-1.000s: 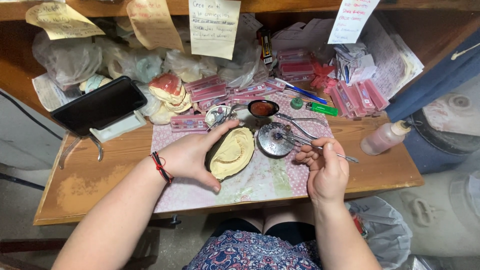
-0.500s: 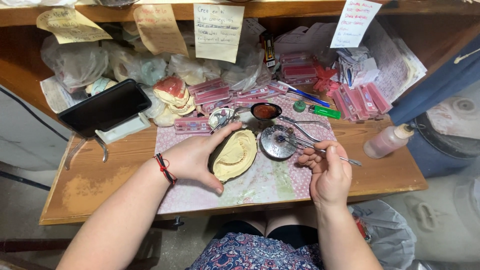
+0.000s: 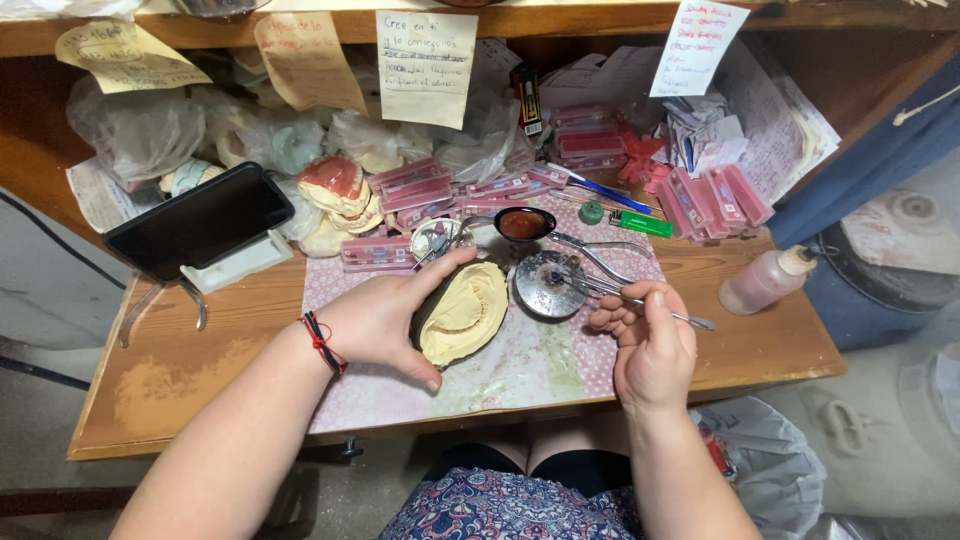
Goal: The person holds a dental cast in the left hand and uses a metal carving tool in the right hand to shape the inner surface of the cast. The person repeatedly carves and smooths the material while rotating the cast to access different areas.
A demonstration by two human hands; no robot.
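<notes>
Your left hand point(image 3: 385, 318) is wrapped around the pale yellow dental cast point(image 3: 462, 312), thumb up over the top edge and fingers curled under the lower end, so it's a firm hold w/ the cast resting on the pink patterned mat point(image 3: 520, 365), about centre of the wooden bench point(image 3: 200, 360). Teeth side of the cast faces up.

Your right hand point(image 3: 652, 345) is pinched narrow on a thin metal tool point(image 3: 640, 302), handle end poking out to the right, tip reaching left over the small round metal dish point(image 3: 548, 285). Can't tell if the tip actually touches the dish. The dish sits just beside the cast, to its right.

Other stuff around: a spoon-like cup w/ red wax point(image 3: 522, 223) just behind the dish, metal pliers point(image 3: 600, 255) next to it, a row of pink tooth-card boxes point(image 3: 400, 190) along the back, a black phone point(image 3: 198, 218) propped on a white stand at the left, a squeeze bottle w/ pinkish liquid point(image 3: 762, 282) near the right edge. Handwritten paper notes point(image 3: 426, 68) hang off the shelf above, plastic bags stuffed behind.
</notes>
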